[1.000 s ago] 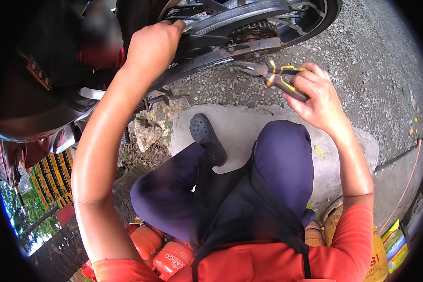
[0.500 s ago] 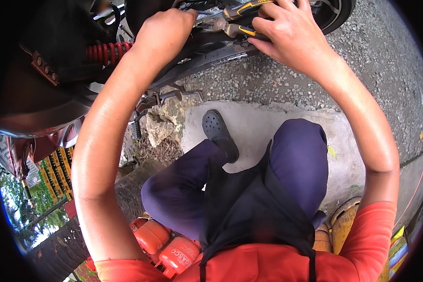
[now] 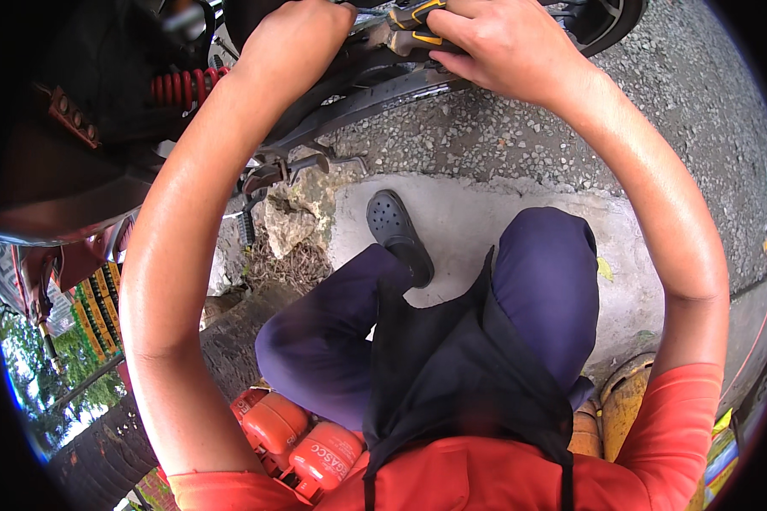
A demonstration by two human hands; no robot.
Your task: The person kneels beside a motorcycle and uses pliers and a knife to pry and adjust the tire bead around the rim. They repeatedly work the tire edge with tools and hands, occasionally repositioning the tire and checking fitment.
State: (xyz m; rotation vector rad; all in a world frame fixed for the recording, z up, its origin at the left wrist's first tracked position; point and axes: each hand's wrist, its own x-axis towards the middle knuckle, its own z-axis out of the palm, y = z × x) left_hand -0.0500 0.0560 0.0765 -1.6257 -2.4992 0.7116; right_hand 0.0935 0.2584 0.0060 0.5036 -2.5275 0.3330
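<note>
At the top edge, my right hand (image 3: pixel 511 43) is closed around the black-and-yellow handles of a pair of pliers (image 3: pixel 412 41). The metal jaws point left, toward my left hand. My left hand (image 3: pixel 298 41) is closed beside the motorcycle's dark frame, fingertips pinched near the jaws; what they hold is hidden. Below both hands runs a long dark bar of the motorcycle (image 3: pixel 371 111). A red coil spring (image 3: pixel 177 88) lies left of my left wrist, and a black wheel (image 3: pixel 603 24) stands beyond my right hand.
Gravelly pavement (image 3: pixel 528 136) borders a pale concrete slab (image 3: pixel 473 213), where my clog-clad foot (image 3: pixel 398 234) rests. A rough rock (image 3: pixel 288 223) lies left of it. Red gas cylinders (image 3: pixel 324 453) stand at lower left, and worn yellow cylinders (image 3: pixel 626 400) at lower right.
My right hand and the pliers have shifted slightly left and up, closer to my left hand. My left hand has risen slightly. The view has moved a little.
</note>
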